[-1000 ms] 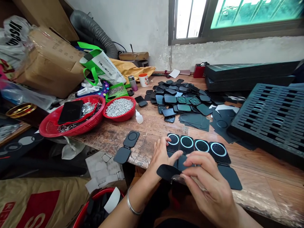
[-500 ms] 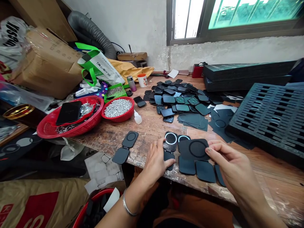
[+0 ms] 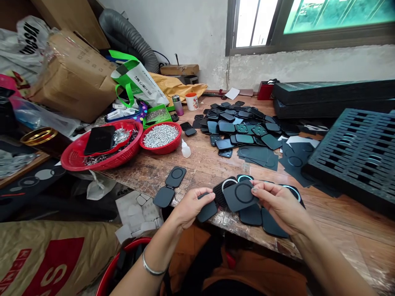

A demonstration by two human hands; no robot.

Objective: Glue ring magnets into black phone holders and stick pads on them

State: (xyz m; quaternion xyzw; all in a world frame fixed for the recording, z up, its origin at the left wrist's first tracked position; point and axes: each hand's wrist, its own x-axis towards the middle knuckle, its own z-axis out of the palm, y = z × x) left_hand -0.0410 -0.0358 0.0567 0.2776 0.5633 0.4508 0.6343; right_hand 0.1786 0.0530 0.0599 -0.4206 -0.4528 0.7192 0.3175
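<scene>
Backed by a pale, stained wall, with a window at far right. Laid out on a worn wooden table, scuffed and glossy along the near edge. Heaped at far middle with black pieces, and strewn just nearer with thin dark sheets. Crowded at left with a red basket and a smaller red bowl full of silvery rivet-like parts; near these, set with a small white bottle. Bounded at right by a slotted black block.

Pinching with the left hand, at the near edge of the table, a plain black panel, just beside a meshed panel with a pale ring; cannot tell whether hinged together. Grasping with the right hand, between thumb and fingers by the upper right corner, a dark ringed sheet, tilted and partly covering the meshed panel from view. Cannot tell whether touching it. Seen under and right of that sheet, more plain panels in a row along the near edge. Lying open left of the hands, a hinged pair, ringed on the far half, plain on the near.
</scene>
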